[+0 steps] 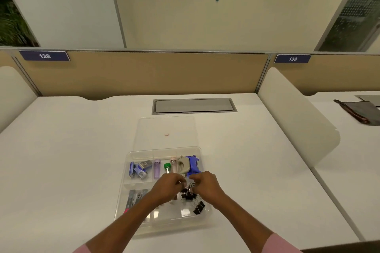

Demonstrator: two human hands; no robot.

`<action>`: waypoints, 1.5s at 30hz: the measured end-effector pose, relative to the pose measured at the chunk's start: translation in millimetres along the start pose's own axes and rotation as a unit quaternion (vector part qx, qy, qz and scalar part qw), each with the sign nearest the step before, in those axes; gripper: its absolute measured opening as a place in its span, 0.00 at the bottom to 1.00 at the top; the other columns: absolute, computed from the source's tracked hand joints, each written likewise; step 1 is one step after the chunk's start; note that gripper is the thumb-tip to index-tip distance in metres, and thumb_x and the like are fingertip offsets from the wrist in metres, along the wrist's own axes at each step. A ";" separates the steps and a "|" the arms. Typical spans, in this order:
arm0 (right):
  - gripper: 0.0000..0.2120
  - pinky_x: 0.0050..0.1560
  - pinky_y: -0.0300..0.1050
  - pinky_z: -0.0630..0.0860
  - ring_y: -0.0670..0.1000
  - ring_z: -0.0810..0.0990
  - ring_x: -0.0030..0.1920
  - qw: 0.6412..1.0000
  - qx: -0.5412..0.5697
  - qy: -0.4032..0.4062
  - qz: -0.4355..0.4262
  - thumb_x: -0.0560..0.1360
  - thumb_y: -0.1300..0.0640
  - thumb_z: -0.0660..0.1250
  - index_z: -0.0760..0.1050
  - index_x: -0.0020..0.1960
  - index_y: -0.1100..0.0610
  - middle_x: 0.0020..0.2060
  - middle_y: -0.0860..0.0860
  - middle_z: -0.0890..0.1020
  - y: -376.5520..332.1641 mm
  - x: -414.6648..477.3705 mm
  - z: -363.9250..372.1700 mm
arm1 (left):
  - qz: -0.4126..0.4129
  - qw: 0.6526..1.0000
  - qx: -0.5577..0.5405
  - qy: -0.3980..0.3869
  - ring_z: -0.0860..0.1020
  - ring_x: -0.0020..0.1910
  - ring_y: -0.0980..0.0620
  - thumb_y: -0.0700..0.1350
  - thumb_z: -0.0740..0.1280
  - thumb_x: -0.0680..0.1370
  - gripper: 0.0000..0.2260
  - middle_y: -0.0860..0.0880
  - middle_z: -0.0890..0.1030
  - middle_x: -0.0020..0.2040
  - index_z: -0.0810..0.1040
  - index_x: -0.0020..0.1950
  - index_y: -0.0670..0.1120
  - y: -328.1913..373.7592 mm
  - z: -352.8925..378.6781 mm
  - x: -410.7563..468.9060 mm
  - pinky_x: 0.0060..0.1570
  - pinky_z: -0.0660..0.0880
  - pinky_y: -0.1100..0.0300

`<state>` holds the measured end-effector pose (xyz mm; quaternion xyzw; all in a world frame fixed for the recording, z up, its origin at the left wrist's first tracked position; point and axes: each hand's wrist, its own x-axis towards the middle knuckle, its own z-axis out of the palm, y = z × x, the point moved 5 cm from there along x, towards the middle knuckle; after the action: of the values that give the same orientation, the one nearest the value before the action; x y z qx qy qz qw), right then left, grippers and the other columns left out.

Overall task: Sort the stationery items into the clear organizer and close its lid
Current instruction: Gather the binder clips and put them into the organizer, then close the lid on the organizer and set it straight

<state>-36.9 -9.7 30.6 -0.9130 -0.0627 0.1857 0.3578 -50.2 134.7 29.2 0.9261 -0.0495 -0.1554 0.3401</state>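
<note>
A clear organizer (123, 188) sits on the white desk, its lid (164, 127) open and leaning away from me. Its far compartments hold blue staple boxes (138, 169), a purple tube (156, 168), a green-capped item (167, 166), a pink tube (173, 163) and a blue and grey stapler (190, 165). The near right compartment holds several black binder clips (199, 207). My left hand (168, 188) and my right hand (205, 185) meet over that compartment, fingers pinched together around black binder clips (188, 191). Which hand holds them is unclear.
A grey cable hatch (194, 105) is set into the desk behind the lid. A beige partition (144, 72) closes the far edge. A white divider (296, 113) stands on the right; beyond it lies a dark pouch (362, 112).
</note>
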 end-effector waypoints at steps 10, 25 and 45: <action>0.09 0.52 0.40 0.79 0.47 0.82 0.47 0.987 0.121 0.106 0.009 0.72 0.61 0.71 0.84 0.51 0.59 0.47 0.52 0.86 -19.6 33.6 -31.5 | -0.039 0.983 -0.056 0.171 0.79 0.52 0.51 0.45 0.66 0.77 0.14 0.47 0.81 0.58 0.77 0.62 0.44 -19.5 -56.1 22.8 0.54 0.73 0.59; 0.11 0.52 0.50 0.79 0.57 0.83 0.48 0.986 0.128 0.106 0.026 0.74 0.59 0.68 0.81 0.45 0.68 0.44 0.60 0.85 -29.2 160.3 -74.7 | -0.183 0.951 0.076 0.239 0.79 0.56 0.43 0.45 0.61 0.77 0.12 0.42 0.82 0.56 0.76 0.58 0.43 -80.0 -125.4 117.2 0.53 0.72 0.56; 0.18 0.55 0.51 0.74 0.61 0.75 0.58 0.984 0.043 0.035 0.169 0.72 0.50 0.71 0.68 0.50 0.61 0.45 0.56 0.75 -20.7 237.1 -37.3 | -0.358 0.925 0.060 0.116 0.75 0.59 0.41 0.69 0.61 0.72 0.37 0.41 0.76 0.60 0.66 0.64 0.39 -163.9 -140.7 152.1 0.59 0.72 0.48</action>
<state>196.7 40.7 0.0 -0.9003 0.1130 0.2138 0.3619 136.7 316.3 -13.9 0.9126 0.3155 -0.1552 0.2087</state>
